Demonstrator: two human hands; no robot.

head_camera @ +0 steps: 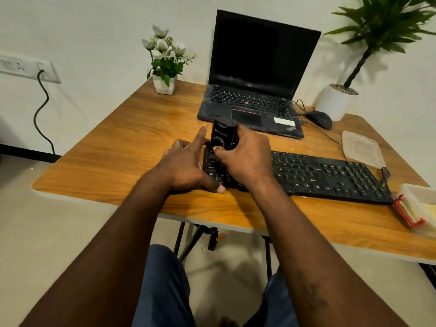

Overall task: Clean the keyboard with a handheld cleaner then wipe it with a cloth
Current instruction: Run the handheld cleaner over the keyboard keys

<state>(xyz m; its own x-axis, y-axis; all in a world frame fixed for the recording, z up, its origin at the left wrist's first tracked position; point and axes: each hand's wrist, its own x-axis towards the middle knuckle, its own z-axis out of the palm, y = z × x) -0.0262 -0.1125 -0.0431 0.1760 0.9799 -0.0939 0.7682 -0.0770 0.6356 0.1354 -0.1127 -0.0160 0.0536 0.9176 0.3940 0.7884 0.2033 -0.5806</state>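
Keyboard (pixel 330 178) lies flat at table (pixel 118 147) centre, 6 o'clock of laptop (pixel 254 90). R hand (pixel 245 156) wraps handheld cleaner (pixel 223 138) upright on its L end; L hand (pixel 186 161) spread, holding nothing, bracing edge. Kbd prob light, stiff; steady by edges.

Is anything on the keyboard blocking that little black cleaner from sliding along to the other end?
Nothing visible. The right hand holds the cleaner over the left end of the keyboard, where the left hand steadies it. The keys running right look bare; the plastic lid and box lie off the keyboard.
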